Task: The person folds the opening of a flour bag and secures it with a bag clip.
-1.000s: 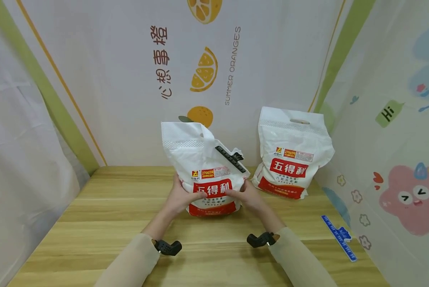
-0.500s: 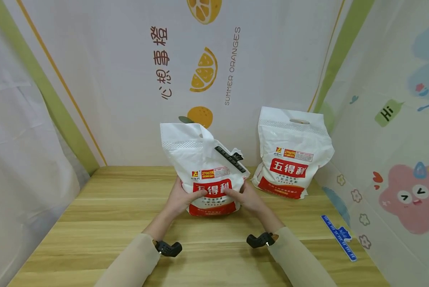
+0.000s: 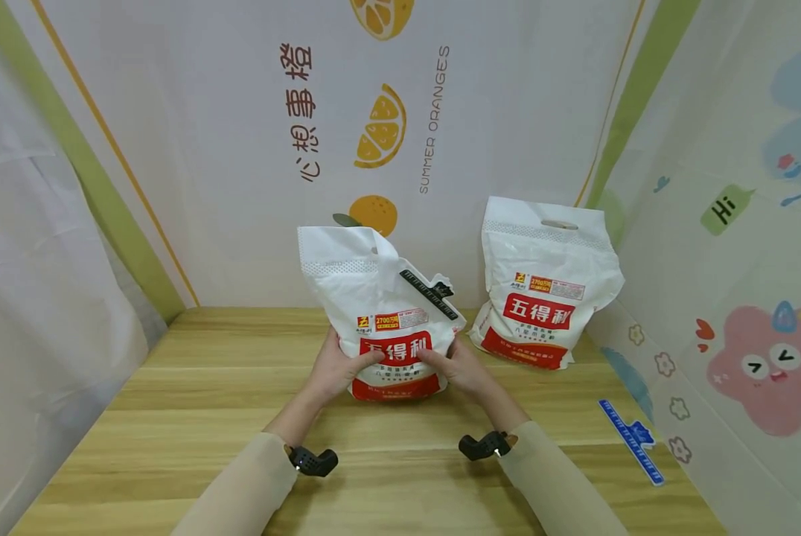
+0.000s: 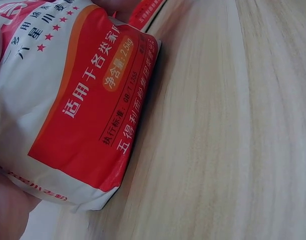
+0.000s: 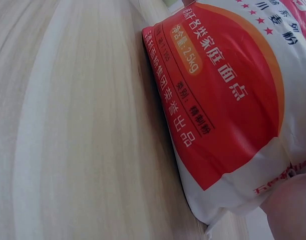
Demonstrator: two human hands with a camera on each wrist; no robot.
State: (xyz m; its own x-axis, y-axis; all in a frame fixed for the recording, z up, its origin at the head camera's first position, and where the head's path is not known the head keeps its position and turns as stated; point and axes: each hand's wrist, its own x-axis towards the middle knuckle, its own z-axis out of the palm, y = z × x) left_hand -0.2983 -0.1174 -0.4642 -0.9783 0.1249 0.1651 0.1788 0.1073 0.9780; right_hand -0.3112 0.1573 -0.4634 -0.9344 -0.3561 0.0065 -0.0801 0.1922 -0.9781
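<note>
Two hands, two white bags and two clips show. At left, the left hand (image 3: pixel 333 368) grips one side of the front bag (image 3: pixel 380 305), its thumb across the front. That bag sits at mid-table, one top corner folded down at right with a black clip (image 3: pixel 430 294) along the slanting edge. The right hand (image 3: pixel 464 366) grips its other side, thumb also in front. Farther right, the back bag (image 3: pixel 544 257) stands near the backdrop; the blue clip (image 3: pixel 631 441) lies on the table (image 3: pixel 394 484), right and nearer. The table is wood-grained; three orange prints mark the white backdrop (image 3: pixel 240 223).
</note>
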